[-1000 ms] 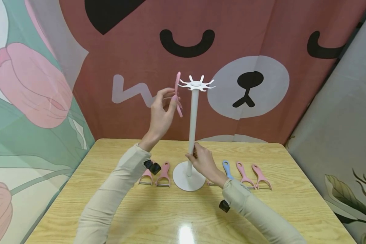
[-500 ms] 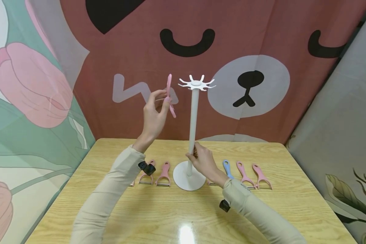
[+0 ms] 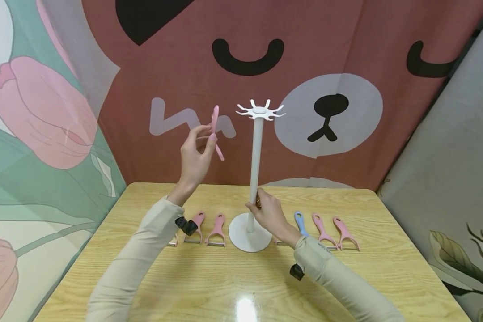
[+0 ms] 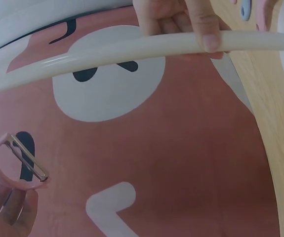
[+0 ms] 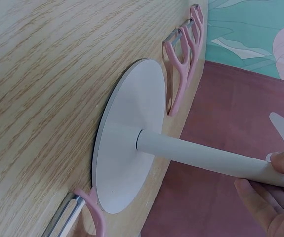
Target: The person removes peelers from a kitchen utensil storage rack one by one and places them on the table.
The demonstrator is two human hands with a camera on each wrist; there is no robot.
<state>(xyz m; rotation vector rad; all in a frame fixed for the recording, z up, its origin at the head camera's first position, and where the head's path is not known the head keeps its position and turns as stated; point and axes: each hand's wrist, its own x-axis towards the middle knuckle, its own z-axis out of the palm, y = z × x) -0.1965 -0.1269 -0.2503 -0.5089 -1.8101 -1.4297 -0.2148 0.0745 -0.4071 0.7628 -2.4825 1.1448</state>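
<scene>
My left hand [image 3: 196, 156] pinches a pink peeler [image 3: 215, 120] in the air, left of the white stand's hooked top [image 3: 259, 112] and apart from it. In the left wrist view this peeler [image 4: 14, 183] shows its metal blade. My right hand [image 3: 269, 212] grips the lower part of the stand's white pole [image 3: 256, 156], fingers and thumb curled round it; the right wrist view shows that hand [image 5: 275, 197] on the pole above the round base [image 5: 127, 143]. The hooks bear nothing. The stand is upright on the table.
Left of the base lie several pink peelers [image 3: 216, 230] on the wooden table [image 3: 225, 286]. To the right lie a blue-handled peeler [image 3: 299, 222] and pink peelers [image 3: 346, 233], one partly hidden by my right hand. A printed curtain [image 3: 177, 67] hangs behind the table.
My left hand has moved left and slightly down, away from the stand's hooks, carrying the pink peeler with it. The right hand and the stand have stayed in place.
</scene>
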